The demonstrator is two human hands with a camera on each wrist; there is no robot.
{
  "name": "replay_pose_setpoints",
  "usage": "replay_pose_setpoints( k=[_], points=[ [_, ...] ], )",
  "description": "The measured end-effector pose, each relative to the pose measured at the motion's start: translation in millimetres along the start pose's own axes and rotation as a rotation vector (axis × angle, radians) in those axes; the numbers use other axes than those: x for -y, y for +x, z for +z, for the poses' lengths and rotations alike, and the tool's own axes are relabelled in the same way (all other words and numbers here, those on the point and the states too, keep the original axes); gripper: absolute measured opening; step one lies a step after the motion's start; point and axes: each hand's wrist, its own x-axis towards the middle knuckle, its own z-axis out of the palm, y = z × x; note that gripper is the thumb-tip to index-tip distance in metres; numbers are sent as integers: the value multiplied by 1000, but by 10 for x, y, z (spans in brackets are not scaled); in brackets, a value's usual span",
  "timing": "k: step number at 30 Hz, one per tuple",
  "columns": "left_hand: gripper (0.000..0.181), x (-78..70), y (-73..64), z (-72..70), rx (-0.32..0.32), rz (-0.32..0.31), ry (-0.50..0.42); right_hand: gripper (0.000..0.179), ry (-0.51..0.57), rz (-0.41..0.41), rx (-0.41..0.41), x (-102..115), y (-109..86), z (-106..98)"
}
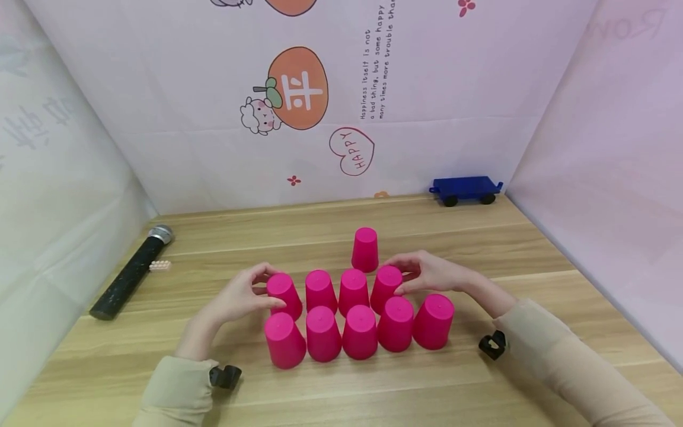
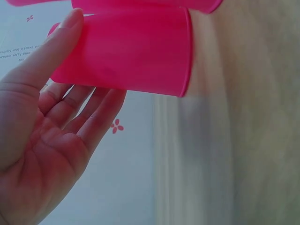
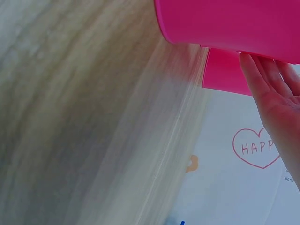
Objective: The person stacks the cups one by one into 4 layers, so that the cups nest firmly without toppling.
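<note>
Several pink cups stand upside down in two rows on the table. My left hand [image 1: 237, 296] grips the leftmost cup [image 1: 283, 292] of the back row, thumb on the near side and fingers on the far side. The left wrist view shows the thumb lying along that cup's wall. At the other end of this row, my right hand [image 1: 432, 274] holds the rightmost cup [image 1: 386, 289] between thumb and fingers. Between the two held cups stand two more cups, one of them a middle cup [image 1: 354, 292]. The front row, with its leftmost cup [image 1: 285, 344], is nearer me.
A lone pink cup [image 1: 365, 249] stands behind the back row. To the left lie a black microphone [image 1: 130, 276] and a small pale studded block [image 1: 160, 265]. A blue toy wagon [image 1: 466, 188] sits at the back right, by the printed cloth wall [image 1: 427, 118].
</note>
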Motion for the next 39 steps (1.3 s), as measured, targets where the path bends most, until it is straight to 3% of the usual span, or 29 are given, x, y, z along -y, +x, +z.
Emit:
replay_pose_setpoints(
  k=[9, 20, 25, 31, 39],
  points=[
    [49, -10, 46, -230, -43, 17, 36, 57, 11, -6, 6, -20, 11, 3],
    [54, 55, 391, -400, -103, -55, 98, 57, 14, 3, 6, -34, 2, 12],
    [53, 98, 566, -433, -170, -56, 92, 56, 8, 1, 3, -23, 9, 3],
    [55, 141, 756, -386, -185, -71, 113, 57, 12, 9, 0, 7, 15, -4],
    [53, 23, 991, -156, -178, -41, 79, 56, 16, 7, 6, 8, 12, 6]
  ],
)
